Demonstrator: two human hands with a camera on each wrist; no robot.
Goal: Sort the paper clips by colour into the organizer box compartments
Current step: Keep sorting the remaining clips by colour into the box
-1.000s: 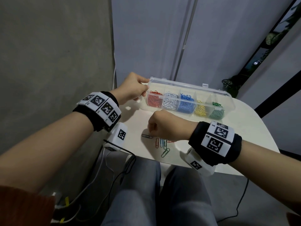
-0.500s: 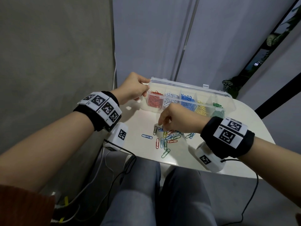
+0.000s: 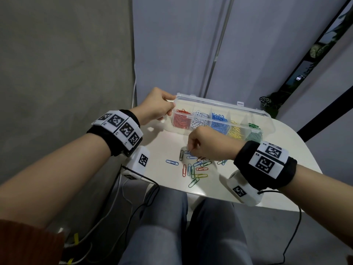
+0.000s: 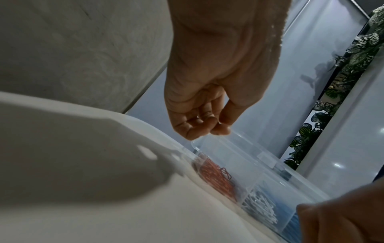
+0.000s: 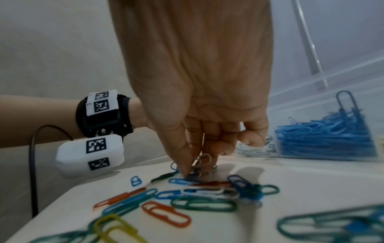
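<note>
Left hand [image 3: 156, 108]: fingers curled, pinching the left end rim of the organizer box [image 3: 265, 122], at 11 o'clock on the bench [image 3: 298, 180].
Right hand [image 3: 208, 144]: fingers [image 5: 182, 157] narrowed to a pinch, tips down on the loose clips, apparently gripping a few pale clips [image 5: 204, 162]; blurred.
Loose paper clips [image 3: 194, 167]: scattered mid-bench, at 6 o'clock from the box.
Box compartments: red, white, blue, yellow, green, left to right.
</note>
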